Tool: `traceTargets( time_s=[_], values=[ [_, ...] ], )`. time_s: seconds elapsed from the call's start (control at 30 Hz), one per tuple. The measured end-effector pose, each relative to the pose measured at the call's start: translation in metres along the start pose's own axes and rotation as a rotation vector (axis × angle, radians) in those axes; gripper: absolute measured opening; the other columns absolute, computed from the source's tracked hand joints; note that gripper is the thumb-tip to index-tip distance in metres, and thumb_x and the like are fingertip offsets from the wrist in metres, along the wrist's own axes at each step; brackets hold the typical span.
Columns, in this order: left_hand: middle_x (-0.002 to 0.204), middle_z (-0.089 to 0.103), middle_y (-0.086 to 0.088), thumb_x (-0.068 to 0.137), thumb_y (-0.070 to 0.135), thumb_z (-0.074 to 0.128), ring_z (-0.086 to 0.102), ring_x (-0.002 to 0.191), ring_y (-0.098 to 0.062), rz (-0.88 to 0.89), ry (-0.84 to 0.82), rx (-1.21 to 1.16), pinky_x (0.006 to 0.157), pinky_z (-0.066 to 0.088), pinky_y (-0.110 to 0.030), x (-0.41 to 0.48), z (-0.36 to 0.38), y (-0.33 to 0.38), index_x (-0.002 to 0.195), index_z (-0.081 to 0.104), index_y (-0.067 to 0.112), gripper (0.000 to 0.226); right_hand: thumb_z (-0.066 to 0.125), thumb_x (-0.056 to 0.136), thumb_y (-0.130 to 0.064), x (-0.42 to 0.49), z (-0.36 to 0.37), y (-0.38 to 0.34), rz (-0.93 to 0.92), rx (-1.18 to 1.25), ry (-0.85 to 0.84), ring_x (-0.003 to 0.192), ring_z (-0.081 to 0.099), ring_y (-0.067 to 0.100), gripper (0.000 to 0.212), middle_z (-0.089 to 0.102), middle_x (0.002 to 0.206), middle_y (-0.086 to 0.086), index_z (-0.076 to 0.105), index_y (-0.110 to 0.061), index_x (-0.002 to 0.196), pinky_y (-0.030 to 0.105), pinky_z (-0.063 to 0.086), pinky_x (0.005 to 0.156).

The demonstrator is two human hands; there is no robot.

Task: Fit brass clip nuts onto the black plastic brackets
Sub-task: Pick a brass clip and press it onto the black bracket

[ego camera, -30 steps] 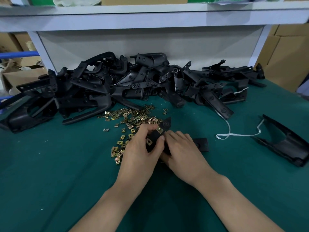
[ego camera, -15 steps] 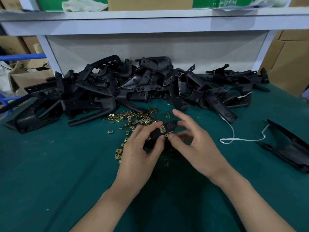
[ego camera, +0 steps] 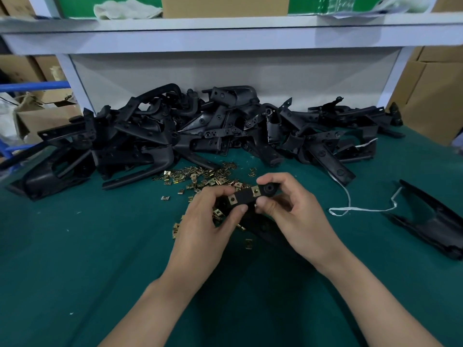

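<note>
A black plastic bracket [ego camera: 244, 197] hangs just above the tabletop [ego camera: 100, 246], its long axis running between left hand [ego camera: 208, 221] and right hand [ego camera: 300, 221], each hand's fingers [ego camera: 241, 209] pinching one end. Two brass clip nuts [ego camera: 255, 190] sit on it; the loose clip nuts [ego camera: 200, 175] lie nearer the left.

1. A table [ego camera: 75, 271] covered in dark green cloth fills the lower part of the view.
2. Behind it stands a pale back panel [ego camera: 225, 78], framed by a slanting white left upright [ego camera: 75, 81] and a white right upright [ego camera: 394, 76].
3. A white shelf [ego camera: 225, 33] spans the top, carrying a crumpled white cloth [ego camera: 127, 7], a brown cardboard box [ego camera: 223, 5] and a green surface [ego camera: 75, 6] that is hard to make out.
4. Stacked brown cartons [ego camera: 433, 96] stand at the right.
5. At the left, an open carton [ego camera: 42, 116] sits below a blue bar [ego camera: 32, 85].
6. The light is soft and even, tinting the white surfaces bluish.
</note>
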State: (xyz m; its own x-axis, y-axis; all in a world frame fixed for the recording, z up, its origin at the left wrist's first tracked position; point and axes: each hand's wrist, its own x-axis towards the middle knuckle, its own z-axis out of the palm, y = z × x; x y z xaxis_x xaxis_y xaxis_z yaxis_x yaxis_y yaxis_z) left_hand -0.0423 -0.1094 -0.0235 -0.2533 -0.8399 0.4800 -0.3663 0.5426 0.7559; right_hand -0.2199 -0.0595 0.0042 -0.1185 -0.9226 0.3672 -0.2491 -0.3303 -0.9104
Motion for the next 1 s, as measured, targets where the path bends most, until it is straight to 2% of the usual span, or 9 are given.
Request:
traceTargets(
  time_s=[0.1, 0.17, 0.37, 0.5, 0.63, 0.9, 1.0],
  values=[
    [0.109, 0.063, 0.024, 0.085, 0.059, 0.057, 0.057, 0.106, 0.006, 0.002, 0.020, -0.002, 0.084, 0.041, -0.005, 0.000, 0.002, 0.002, 0.111, 0.054, 0.046, 0.029, 0.071, 0.095, -0.023, -0.001, 0.001, -0.001, -0.008, -0.034, -0.017, 0.089, 0.070, 0.014, 0.034, 0.072, 0.104, -0.011, 0.059, -0.045, 0.119, 0.022, 0.055, 0.083],
    [0.109, 0.062, 0.025, 0.085, 0.061, 0.054, 0.056, 0.106, 0.008, 0.004, 0.019, 0.010, 0.084, 0.040, -0.005, -0.001, 0.002, 0.004, 0.111, 0.053, 0.047, 0.030, 0.071, 0.095, -0.023, -0.002, 0.002, -0.001, -0.017, -0.074, -0.021, 0.087, 0.069, 0.009, 0.032, 0.073, 0.099, -0.014, 0.060, -0.046, 0.114, 0.016, 0.053, 0.077],
    [0.108, 0.062, 0.023, 0.084, 0.062, 0.052, 0.059, 0.104, 0.000, -0.006, 0.033, 0.008, 0.084, 0.048, -0.019, -0.002, 0.005, 0.009, 0.110, 0.052, 0.047, 0.030, 0.067, 0.097, -0.010, -0.001, 0.003, 0.000, -0.042, -0.157, 0.016, 0.087, 0.068, 0.005, 0.036, 0.071, 0.093, -0.019, 0.059, -0.044, 0.105, 0.012, 0.049, 0.073],
    [0.106, 0.061, 0.026, 0.081, 0.065, 0.050, 0.057, 0.103, 0.001, -0.016, 0.045, 0.018, 0.083, 0.045, -0.016, -0.003, 0.005, 0.011, 0.110, 0.055, 0.044, 0.036, 0.060, 0.098, 0.001, -0.002, 0.005, 0.001, -0.035, -0.195, 0.012, 0.084, 0.066, -0.004, 0.045, 0.068, 0.086, -0.026, 0.055, -0.044, 0.104, 0.006, 0.044, 0.066],
    [0.104, 0.059, 0.029, 0.081, 0.064, 0.050, 0.055, 0.101, 0.001, -0.009, 0.051, 0.036, 0.083, 0.042, -0.010, -0.002, 0.005, 0.012, 0.108, 0.057, 0.040, 0.037, 0.054, 0.099, 0.005, -0.003, 0.006, 0.002, -0.019, -0.182, -0.010, 0.082, 0.066, -0.005, 0.052, 0.067, 0.082, -0.027, 0.051, -0.048, 0.103, 0.006, 0.043, 0.063],
    [0.104, 0.060, 0.027, 0.081, 0.064, 0.050, 0.055, 0.102, 0.002, 0.008, 0.069, 0.027, 0.083, 0.043, -0.012, -0.002, 0.006, 0.012, 0.110, 0.059, 0.038, 0.040, 0.054, 0.099, 0.005, -0.003, 0.005, 0.001, -0.044, -0.217, 0.011, 0.077, 0.065, -0.006, 0.052, 0.067, 0.083, -0.026, 0.052, -0.046, 0.105, 0.005, 0.042, 0.063],
    [0.109, 0.062, 0.024, 0.089, 0.062, 0.052, 0.058, 0.107, 0.002, 0.047, 0.074, -0.026, 0.086, 0.044, -0.011, -0.004, 0.004, 0.014, 0.116, 0.056, 0.043, 0.033, 0.058, 0.100, -0.003, -0.003, 0.005, 0.001, -0.058, -0.159, 0.035, 0.082, 0.066, 0.000, 0.043, 0.069, 0.089, -0.020, 0.055, -0.044, 0.107, 0.008, 0.046, 0.068]
  ],
)
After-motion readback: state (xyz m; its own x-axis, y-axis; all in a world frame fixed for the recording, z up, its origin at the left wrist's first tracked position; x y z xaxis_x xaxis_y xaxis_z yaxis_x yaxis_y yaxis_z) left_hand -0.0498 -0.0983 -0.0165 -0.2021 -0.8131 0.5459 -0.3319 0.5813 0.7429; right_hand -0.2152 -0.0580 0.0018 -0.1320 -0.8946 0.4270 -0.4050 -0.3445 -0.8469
